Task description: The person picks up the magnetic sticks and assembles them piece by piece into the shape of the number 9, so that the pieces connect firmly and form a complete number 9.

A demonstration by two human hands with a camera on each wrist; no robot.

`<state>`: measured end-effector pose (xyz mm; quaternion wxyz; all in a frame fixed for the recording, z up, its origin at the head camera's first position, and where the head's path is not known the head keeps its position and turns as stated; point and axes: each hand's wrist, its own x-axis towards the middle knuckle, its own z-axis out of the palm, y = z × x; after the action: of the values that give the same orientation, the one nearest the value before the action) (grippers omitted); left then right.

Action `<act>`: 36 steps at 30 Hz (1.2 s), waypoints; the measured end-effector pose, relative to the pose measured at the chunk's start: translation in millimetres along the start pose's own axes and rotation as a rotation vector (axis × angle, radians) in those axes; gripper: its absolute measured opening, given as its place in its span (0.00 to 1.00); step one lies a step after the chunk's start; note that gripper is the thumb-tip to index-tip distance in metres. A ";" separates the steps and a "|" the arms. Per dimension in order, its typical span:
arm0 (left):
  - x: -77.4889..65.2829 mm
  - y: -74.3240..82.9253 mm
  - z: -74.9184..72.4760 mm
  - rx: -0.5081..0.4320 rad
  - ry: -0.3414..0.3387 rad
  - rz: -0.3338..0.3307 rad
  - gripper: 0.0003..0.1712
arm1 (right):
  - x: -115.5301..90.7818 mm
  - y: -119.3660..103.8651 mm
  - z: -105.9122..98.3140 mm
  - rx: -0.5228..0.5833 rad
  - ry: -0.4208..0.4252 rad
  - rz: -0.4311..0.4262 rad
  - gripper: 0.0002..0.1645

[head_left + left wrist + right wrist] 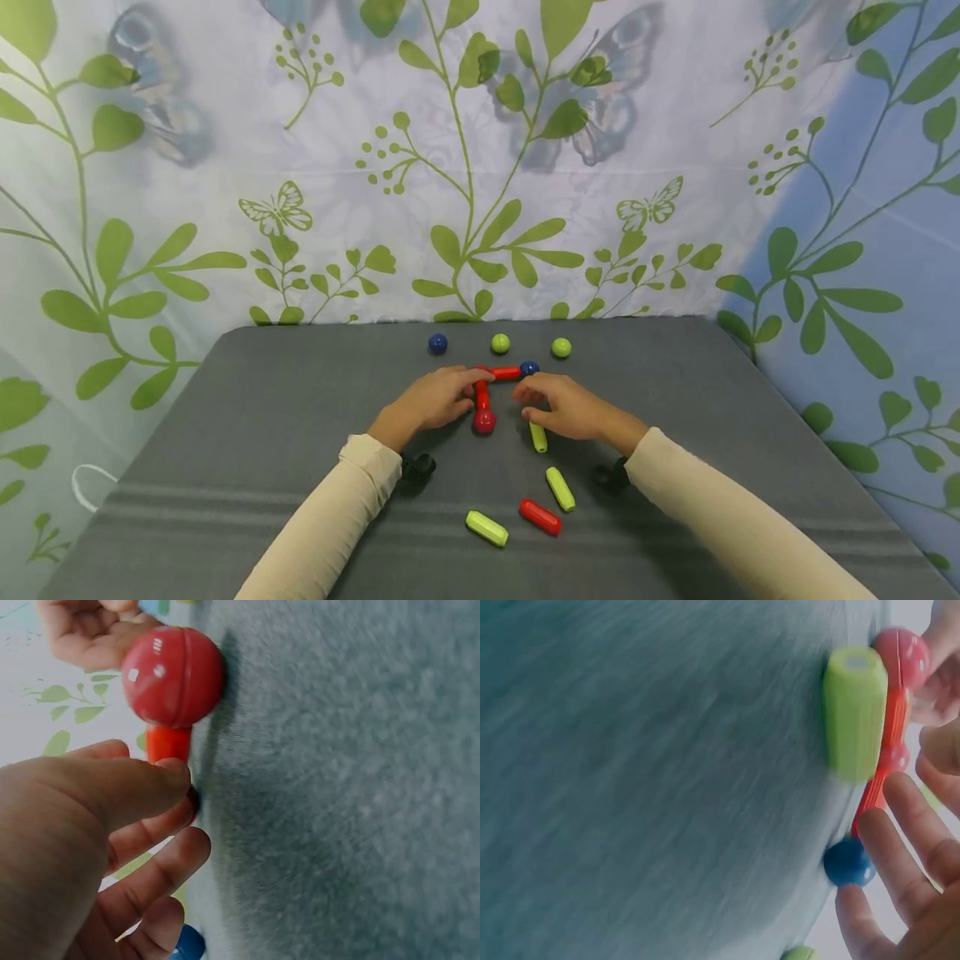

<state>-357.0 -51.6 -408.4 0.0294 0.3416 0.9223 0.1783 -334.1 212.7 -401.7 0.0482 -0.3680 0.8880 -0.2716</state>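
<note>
Loose rods: lying nearest on the grey fabric-topped table [285,467], a lime-green faceted glossy rod [487,528]; farther up, a red faceted glossy rod [540,517] beside a second lime-green rod [560,489]
Rod by the right: a third lime-green rod [538,437], lying partly hidden below the right hand [566,406]
Right hand: released; fingers loosely bent and apart
Left hand [431,401]: thumb and index finger close about the red chain; grasping or merely hovering, cannot tell
Chain: lying between both hands, an L-shaped chain of red rods and glossy balls [482,397]; red ball [484,421] at the near end, dark-blue ball [529,367] at the far right end
Far row: one dark-blue ball [438,343]; two lime-green balls [500,342]
Backdrop: white cloth [337,167], printed with green leaves and butterflies
</note>
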 end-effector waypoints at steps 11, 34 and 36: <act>-15.6 11.6 -4.0 -0.032 0.055 0.094 0.16 | -23.0 18.5 -0.8 -0.007 -0.080 -0.033 0.16; -18.4 10.5 6.6 -0.061 0.004 0.054 0.15 | -41.9 29.9 -1.7 -0.055 0.057 0.036 0.09; -17.7 11.2 7.4 -0.057 -0.001 0.050 0.15 | -38.8 28.2 -0.6 -0.055 0.059 0.043 0.09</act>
<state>-335.3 -52.8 -412.6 0.0353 0.3639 0.9079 0.2051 -323.9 255.8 -420.2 0.0179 -0.3417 0.9038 -0.2569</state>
